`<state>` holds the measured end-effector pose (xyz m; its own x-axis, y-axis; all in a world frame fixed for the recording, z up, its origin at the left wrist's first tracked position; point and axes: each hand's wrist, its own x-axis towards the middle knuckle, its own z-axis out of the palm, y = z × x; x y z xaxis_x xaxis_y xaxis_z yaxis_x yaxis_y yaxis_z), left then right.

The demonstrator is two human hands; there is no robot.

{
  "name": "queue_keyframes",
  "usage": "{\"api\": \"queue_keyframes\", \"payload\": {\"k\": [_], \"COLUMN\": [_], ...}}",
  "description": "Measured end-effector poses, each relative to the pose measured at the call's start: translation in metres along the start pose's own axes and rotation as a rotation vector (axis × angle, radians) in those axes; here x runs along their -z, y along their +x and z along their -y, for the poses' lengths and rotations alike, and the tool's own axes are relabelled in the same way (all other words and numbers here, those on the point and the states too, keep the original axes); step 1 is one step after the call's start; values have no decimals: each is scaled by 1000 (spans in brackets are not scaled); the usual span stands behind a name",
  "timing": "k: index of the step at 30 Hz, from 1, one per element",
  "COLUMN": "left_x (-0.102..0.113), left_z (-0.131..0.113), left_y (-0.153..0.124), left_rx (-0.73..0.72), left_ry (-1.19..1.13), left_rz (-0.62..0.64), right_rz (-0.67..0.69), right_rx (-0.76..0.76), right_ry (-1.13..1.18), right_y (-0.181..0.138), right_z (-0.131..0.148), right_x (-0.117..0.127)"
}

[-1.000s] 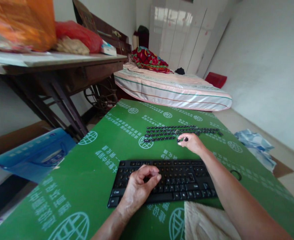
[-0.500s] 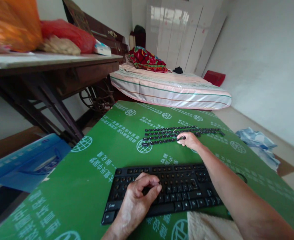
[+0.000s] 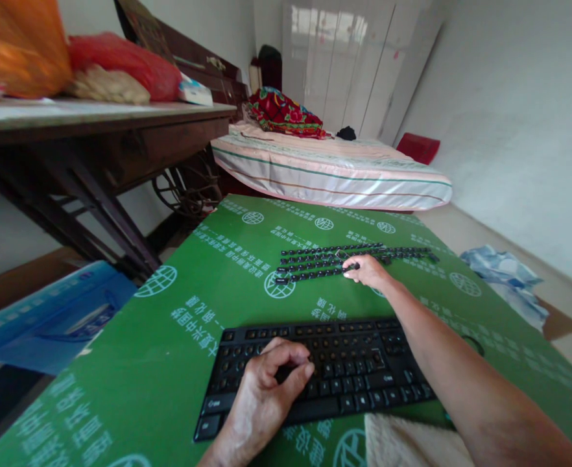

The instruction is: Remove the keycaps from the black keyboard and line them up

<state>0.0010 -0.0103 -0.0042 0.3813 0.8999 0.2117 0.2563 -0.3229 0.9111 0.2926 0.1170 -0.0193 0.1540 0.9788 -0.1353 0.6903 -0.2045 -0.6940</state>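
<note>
Keyboard (image 3: 334, 373) is lying front-centre on the green surface (image 3: 227, 292), upper sockets showing w/o caps. Vs. 1 sec ago, R hand (image 3: 369, 271) is sitting closer to the near row's R end among the loose keycaps (image 3: 312, 276); fingertips are bunching at a dark cap, can't tell if gripping. L hand (image 3: 266, 392) is staying over kbd, thumb & index tips nearly meeting, can't tell if holding anything. Surface is showing pale globe logos (image 3: 157, 281) & Chinese txt, incl. 中国梦.
</note>
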Motion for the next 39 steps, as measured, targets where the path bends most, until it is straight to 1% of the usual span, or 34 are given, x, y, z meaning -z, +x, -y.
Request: {"api": "queue_keyframes", "payload": {"k": [10, 20, 30, 39], "left_x": [1, 1, 1, 1], "left_z": [-3, -4, 0, -4], "left_y": [2, 2, 2, 2], "left_rx": [-7, 6, -12, -11], "left_ry": [-7, -5, 12, 11], "left_rz": [-5, -7, 3, -1], "right_rz": [-2, -8, 13, 19], "right_rx": [2, 17, 5, 3], "right_ry": [0, 11, 5, 2], "right_y": [0, -4, -1, 0], "right_z": [-2, 4, 0, 0], "right_x": [0, 1, 1, 1]}}
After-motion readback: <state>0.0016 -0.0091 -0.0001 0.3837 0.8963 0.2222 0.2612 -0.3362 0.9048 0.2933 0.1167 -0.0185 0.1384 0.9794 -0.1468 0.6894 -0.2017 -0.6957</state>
